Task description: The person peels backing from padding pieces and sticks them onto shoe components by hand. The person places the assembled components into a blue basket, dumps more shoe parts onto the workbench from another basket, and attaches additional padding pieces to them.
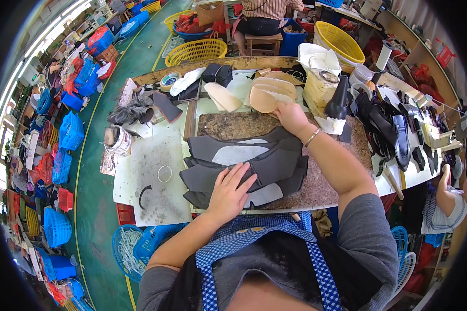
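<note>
A fanned stack of black shoe-upper pieces [202, 150] with grey lining patches lies in front of me on the worktable. My left hand [230, 191] rests flat on the stack, fingers stretched out. Beyond the stack, my right hand [292, 120] reaches to a pile of tan, rounded shoe-shaped pieces [273, 89], its fingers closed at the near edge of the lowest one. The fingertips are partly hidden by the hand. To the left of that pile lie paler cream pieces [223, 97].
A stained white board [158, 160] on the left bears a white ring [164, 174] and a black strip. A crusted pot [118, 140] stands at the left edge. On the right are a yellowed container [320, 93], a black shoe last [338, 101] and heaped black pieces [371, 122]. Another person [264, 15] sits beyond.
</note>
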`<control>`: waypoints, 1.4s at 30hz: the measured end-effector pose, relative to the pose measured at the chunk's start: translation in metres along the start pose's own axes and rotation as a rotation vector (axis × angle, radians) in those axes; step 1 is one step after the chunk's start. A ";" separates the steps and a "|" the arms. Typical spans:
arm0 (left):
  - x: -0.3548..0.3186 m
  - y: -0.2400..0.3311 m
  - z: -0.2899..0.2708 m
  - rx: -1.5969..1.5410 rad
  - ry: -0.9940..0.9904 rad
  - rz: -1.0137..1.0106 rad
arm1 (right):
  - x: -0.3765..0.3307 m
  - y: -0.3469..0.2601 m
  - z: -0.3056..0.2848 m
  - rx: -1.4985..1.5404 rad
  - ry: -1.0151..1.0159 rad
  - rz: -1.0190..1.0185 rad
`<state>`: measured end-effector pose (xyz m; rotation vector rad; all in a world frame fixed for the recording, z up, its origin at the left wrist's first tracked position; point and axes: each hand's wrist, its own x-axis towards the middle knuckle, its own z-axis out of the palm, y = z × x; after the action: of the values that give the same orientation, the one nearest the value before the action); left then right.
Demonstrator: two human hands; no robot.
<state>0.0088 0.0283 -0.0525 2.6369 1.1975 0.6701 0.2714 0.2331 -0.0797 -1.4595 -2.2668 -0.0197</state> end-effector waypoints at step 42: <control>0.026 0.053 -0.059 -0.736 0.717 -0.356 | -0.071 -0.199 -0.139 0.358 0.447 -0.478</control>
<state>0.0320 0.0106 0.0252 1.5588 1.1873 1.6597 0.1717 0.0501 0.0634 -0.6361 -2.0532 -0.0736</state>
